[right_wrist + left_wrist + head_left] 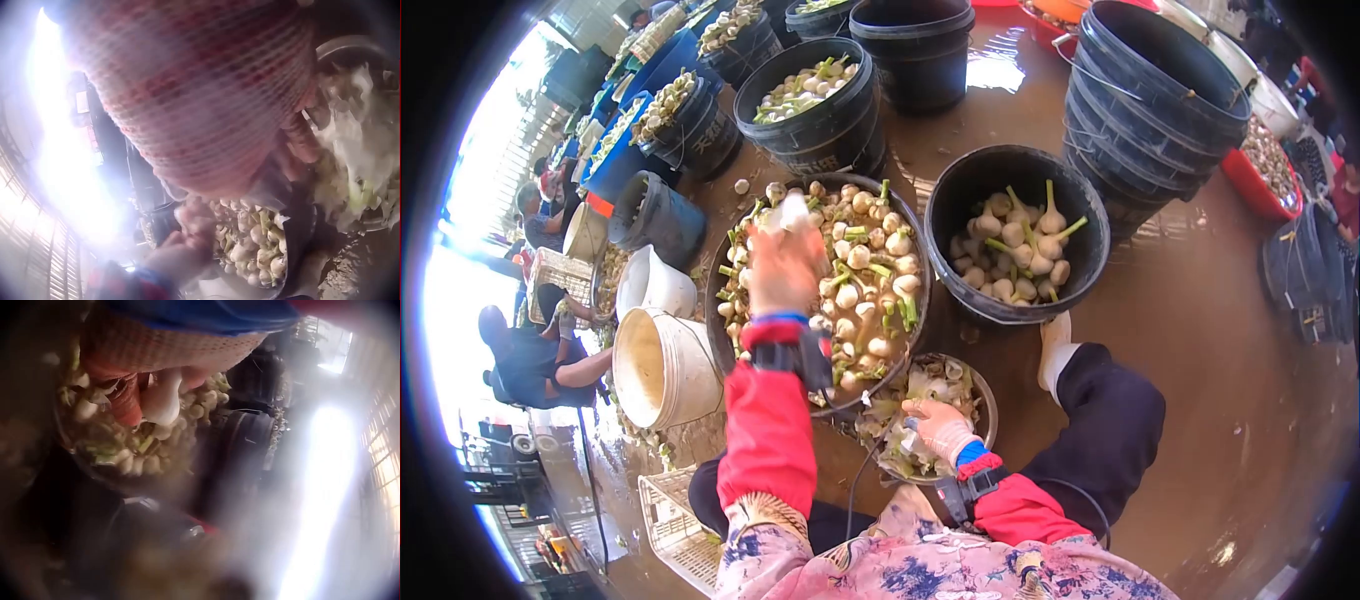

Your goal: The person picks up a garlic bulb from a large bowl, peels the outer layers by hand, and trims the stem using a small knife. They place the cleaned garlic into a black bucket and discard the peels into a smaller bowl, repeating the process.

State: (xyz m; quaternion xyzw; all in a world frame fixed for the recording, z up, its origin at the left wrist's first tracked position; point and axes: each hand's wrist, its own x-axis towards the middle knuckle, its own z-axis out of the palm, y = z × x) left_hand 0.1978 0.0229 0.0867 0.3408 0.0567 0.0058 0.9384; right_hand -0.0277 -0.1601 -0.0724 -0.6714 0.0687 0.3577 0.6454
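My left hand, in a knit glove, is over a wide dark tub of garlic bulbs with short green stems in brownish water. In the left wrist view its fingers pinch a white garlic bulb; the head view shows this hand blurred. My gloved right hand is over a basin of pale peelings, with its fingers curled. A small grey piece shows at those fingers; I cannot tell its kind. In the right wrist view the knit glove hides most of the grip.
A black bucket of stemmed garlic stands right of the tub, before stacked black buckets. More garlic fills a bucket behind. White buckets and a plastic crate are on the left. Other people sit farther left. The brown floor is wet.
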